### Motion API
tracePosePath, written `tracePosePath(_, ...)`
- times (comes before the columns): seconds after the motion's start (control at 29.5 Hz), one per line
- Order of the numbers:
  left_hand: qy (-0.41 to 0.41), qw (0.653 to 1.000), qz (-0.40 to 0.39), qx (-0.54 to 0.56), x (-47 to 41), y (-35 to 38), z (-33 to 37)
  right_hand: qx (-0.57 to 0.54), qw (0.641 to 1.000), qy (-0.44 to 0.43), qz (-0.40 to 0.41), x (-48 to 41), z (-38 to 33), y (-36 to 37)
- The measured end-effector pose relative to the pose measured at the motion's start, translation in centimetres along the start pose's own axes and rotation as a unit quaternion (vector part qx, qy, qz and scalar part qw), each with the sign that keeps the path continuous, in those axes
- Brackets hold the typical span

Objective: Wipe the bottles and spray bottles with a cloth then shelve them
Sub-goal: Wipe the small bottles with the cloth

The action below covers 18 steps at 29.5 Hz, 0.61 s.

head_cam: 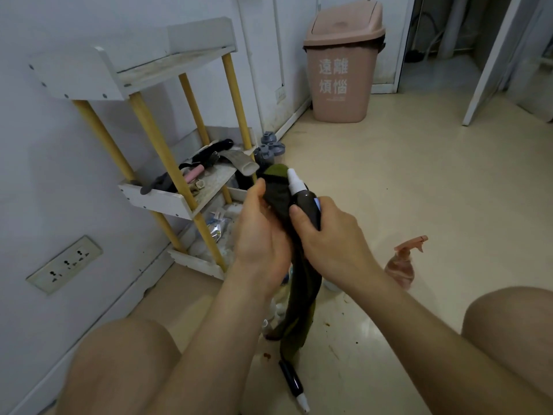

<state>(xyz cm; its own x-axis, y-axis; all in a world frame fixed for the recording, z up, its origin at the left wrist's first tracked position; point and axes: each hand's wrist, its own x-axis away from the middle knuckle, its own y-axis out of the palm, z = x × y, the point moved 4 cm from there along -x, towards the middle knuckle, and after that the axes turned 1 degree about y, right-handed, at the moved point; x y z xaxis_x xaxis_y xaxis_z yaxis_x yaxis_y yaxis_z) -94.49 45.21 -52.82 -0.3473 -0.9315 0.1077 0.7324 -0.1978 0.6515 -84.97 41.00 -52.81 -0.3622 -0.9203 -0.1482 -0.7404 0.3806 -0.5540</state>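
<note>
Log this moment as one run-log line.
step: wiping | left hand: holds cloth | right hand: grips dark spray bottle | floor: pink spray bottle, second dark bottle

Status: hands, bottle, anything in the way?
Left hand grips cloth. Right hand grips dark spray bottle, cloth against it. Middle shelf cluttered.

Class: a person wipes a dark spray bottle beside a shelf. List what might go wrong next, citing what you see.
The dark green cloth held in the left hand trails down beside small bottles on the cream floor; it could topple them.
The black bottle with a white tip lies loose near the person; it might be kicked.
The white shelf's middle tier is cluttered; a bottle set there may tip.
</note>
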Motion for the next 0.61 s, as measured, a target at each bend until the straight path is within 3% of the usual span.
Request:
tracePosePath(0.07, 0.025, 0.999, 0.014, -0.025, -0.2, -0.4, 0.0, 0.006, 1.000, -0.017, 0.003, -0.2, -0.2, -0.4)
tracePosePath(0.1, 0.039, 0.998, 0.026, -0.042, -0.4, -0.7, 0.1, -0.055, 0.998, -0.009, -0.022, -0.2, -0.3, -0.3)
tracePosePath(0.2, 0.095, 0.991, 0.047, -0.081, -0.8, -1.4, 0.9, -0.258, 0.951, 0.069, -0.154, -0.1, -0.5, -0.1)
tracePosePath(0.34, 0.113, 0.980, 0.000, -0.165, -0.7, -1.4, 2.4, -0.316, 0.909, 0.065, -0.264, 0.2, -1.1, -1.3)
tracePosePath(0.41, 0.099, 0.969, -0.005, -0.225, -0.6, -1.3, 2.2, -0.243, 0.940, 0.035, -0.238, 0.2, -1.2, -1.7)
tracePosePath(0.51, 0.081, 0.947, 0.026, -0.310, -0.1, -1.1, 1.5, -0.015, 0.992, -0.057, -0.108, 0.6, -1.6, -1.6)
tracePosePath(0.58, 0.054, 0.958, 0.037, -0.280, -0.3, -1.3, 1.1, 0.144, 0.982, -0.110, -0.048, 1.5, -2.0, -0.6)
tracePosePath(0.61, 0.045, 0.970, 0.035, -0.237, -0.2, -1.3, 1.0, 0.160, 0.979, -0.122, -0.031, 1.8, -2.2, -0.3)
